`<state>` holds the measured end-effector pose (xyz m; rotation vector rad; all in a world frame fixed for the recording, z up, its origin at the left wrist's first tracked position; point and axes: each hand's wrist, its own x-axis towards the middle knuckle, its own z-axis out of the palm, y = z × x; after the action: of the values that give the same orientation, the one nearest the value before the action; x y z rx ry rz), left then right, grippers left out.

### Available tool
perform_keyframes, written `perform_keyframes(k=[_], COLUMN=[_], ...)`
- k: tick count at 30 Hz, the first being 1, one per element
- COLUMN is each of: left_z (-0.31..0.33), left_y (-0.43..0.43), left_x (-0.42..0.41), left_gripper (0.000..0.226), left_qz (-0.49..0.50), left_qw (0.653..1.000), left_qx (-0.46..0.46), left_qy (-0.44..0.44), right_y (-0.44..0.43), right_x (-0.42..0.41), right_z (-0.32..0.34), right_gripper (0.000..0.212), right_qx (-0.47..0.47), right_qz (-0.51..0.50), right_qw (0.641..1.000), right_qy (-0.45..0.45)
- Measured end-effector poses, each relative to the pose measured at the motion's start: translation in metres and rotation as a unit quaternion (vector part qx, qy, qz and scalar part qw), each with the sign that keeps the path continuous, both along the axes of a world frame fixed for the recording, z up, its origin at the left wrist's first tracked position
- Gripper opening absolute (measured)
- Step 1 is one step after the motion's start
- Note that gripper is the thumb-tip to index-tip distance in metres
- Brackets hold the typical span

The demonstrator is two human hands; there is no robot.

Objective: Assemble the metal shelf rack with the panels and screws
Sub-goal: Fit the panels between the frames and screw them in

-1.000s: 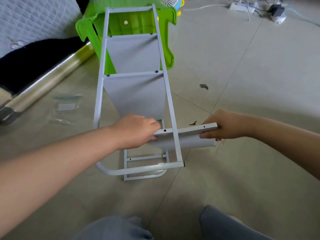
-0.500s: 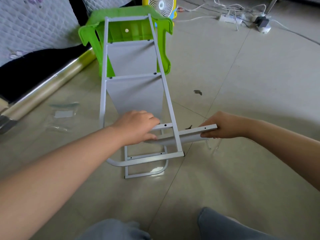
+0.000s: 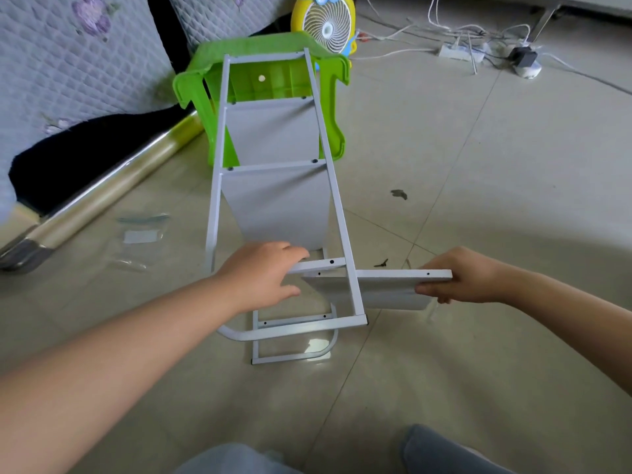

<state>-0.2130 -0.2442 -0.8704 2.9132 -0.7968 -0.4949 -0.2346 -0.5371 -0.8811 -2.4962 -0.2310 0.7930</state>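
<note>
The grey metal rack frame (image 3: 342,213) lies on its side on the floor, its far end propped on a green plastic stool (image 3: 273,80). Two grey panels (image 3: 277,200) sit fixed between its side rails. A third loose panel (image 3: 386,285) passes under the near right rail and sticks out to the right. My right hand (image 3: 458,275) grips that panel's right end. My left hand (image 3: 263,275) holds the panel's left end inside the frame, beside a crossbar (image 3: 325,263). A small dark screw (image 3: 381,263) lies on the floor just behind the panel.
A clear plastic bag (image 3: 140,237) lies left of the frame. A shiny rolled tube (image 3: 102,200) and a quilted mattress (image 3: 68,80) fill the left side. A yellow fan (image 3: 325,23), a power strip (image 3: 458,53) and cables sit at the back. My knees (image 3: 444,453) show at the bottom.
The loose panel has slid to the right and lower, away from the crossbar, with both hands still on it. The view has tilted up, showing more of the back.
</note>
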Motion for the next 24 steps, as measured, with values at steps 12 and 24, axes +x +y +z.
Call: perform_keyframes(k=[12,24], left_z=[-0.011,-0.021], left_y=[-0.036,-0.028], left_x=[0.013,0.013], left_gripper=[0.02,0.02], left_qz=[-0.07,-0.105], left_qw=[0.997,0.982], left_qx=[0.032,-0.133], left_qy=[-0.026,-0.087], right_y=[0.009,-0.006], right_x=[0.01,0.005], right_z=[0.003,-0.008], right_gripper=[0.018,0.025], right_qx=[-0.041,-0.026], right_qz=[0.0,-0.016], right_qw=[0.999,0.999], right_qy=[-0.031,-0.04])
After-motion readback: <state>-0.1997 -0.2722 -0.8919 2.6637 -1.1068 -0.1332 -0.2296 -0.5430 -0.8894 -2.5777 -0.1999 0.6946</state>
